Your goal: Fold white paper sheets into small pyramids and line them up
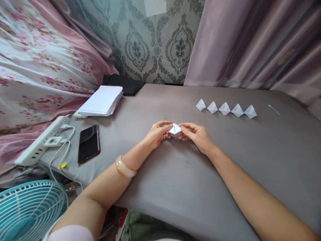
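While the left hand [156, 134] and right hand [200, 136] pinch folded white paper [176, 129], shaping seems underway; firm creasing looks due next.

Six folded papers [177, 129], two hands [200, 136], one phone [89, 144], one power strip [39, 144], one fan [31, 211]

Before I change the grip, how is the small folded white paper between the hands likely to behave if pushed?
The folded paper is probably very light, being small and only paper. Its face is split by a dark line, so it may open up if the left hand or right hand lets go. Looking thin, it would likely crease under a hard squeeze.
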Motion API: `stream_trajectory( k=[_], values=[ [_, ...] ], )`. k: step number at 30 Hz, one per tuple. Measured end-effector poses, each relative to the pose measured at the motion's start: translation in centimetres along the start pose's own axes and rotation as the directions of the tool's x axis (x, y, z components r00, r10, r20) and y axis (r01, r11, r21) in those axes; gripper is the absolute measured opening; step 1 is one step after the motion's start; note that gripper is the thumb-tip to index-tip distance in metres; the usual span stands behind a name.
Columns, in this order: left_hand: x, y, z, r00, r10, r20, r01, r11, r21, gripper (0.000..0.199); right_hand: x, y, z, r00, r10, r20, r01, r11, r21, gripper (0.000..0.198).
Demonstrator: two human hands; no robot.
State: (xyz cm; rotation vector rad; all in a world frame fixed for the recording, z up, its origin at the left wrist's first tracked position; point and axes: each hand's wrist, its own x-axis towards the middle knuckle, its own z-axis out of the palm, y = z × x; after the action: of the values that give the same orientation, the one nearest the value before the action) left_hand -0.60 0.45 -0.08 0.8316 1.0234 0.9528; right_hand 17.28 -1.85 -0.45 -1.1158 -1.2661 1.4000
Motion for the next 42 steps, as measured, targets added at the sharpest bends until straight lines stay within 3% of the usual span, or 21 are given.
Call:
stream_trajectory(
  k=[6,12,15,20,22,23,26,28,29,31,34,38,42],
  values=[
    [-0.2,0.2,0.3,0.996,0.079,0.031,-0.078,0.997,-0.014,0.025,0.3,0.4,-0.5,0.999,-0.035,-0.041,0.034,0.999,-0.026,0.041],
    [-0.3,0.2,0.1,0.989,0.083,0.119,-0.089,0.995,0.047,0.028,0.3,-0.3,-0.7,0.991,-0.082,-0.106,0.062,0.982,-0.178,0.023],
    [-0.6,0.2,0.2,0.967,0.145,0.210,-0.175,0.976,0.130,0.032,0.3,-0.5,-1.1,0.994,-0.091,-0.055,0.076,0.972,-0.221,0.026],
    [-0.8,-0.4,0.5,0.893,0.224,0.390,-0.349,0.893,0.285,0.034,0.6,0.0,-1.9,0.999,-0.008,-0.053,0.002,0.993,-0.115,0.035],
    [-0.7,-0.7,0.3,0.860,0.301,0.412,-0.470,0.781,0.412,0.028,0.8,0.3,-2.0,0.998,-0.008,-0.065,-0.001,0.991,-0.133,0.033],
    [-0.6,-0.8,0.1,0.835,0.355,0.421,-0.539,0.682,0.494,0.025,0.9,0.4,-2.1,0.998,-0.020,-0.064,0.009,0.987,-0.158,0.031],
    [-0.6,-0.9,-0.4,0.682,0.488,0.544,-0.703,0.232,0.673,0.023,1.1,0.8,-2.1,0.996,-0.080,-0.033,0.068,0.962,-0.264,0.028],
    [-0.7,-0.7,-0.6,0.573,0.463,0.676,-0.739,-0.064,0.671,0.025,1.1,1.0,-2.1,0.989,-0.149,-0.008,0.137,0.927,-0.349,0.025],
    [-0.8,-0.6,-0.6,0.541,0.429,0.723,-0.735,-0.177,0.655,0.025,1.1,1.0,-2.1,0.978,-0.209,-0.011,0.187,0.895,-0.405,0.023],
    [-0.9,-0.4,-0.4,0.533,0.353,0.769,-0.701,-0.326,0.635,0.028,1.0,1.0,-2.0,0.933,-0.357,-0.039,0.280,0.791,-0.543,0.021],
    [-0.9,-0.5,0.0,0.591,0.274,0.758,-0.626,-0.437,0.646,0.027,0.4,0.5,-1.6,0.874,-0.483,-0.052,0.299,0.618,-0.727,0.024],
    [-1.0,-0.9,0.6,0.618,0.231,0.751,-0.599,-0.481,0.640,0.025,-1.4,-0.9,-0.3,0.926,-0.376,-0.011,0.194,0.503,-0.842,0.025],
    [-1.2,-1.0,0.7,0.609,0.234,0.758,-0.645,-0.409,0.645,0.025,-3.5,-1.7,0.6,0.962,-0.264,0.066,0.168,0.387,-0.906,0.027]
  ],
)
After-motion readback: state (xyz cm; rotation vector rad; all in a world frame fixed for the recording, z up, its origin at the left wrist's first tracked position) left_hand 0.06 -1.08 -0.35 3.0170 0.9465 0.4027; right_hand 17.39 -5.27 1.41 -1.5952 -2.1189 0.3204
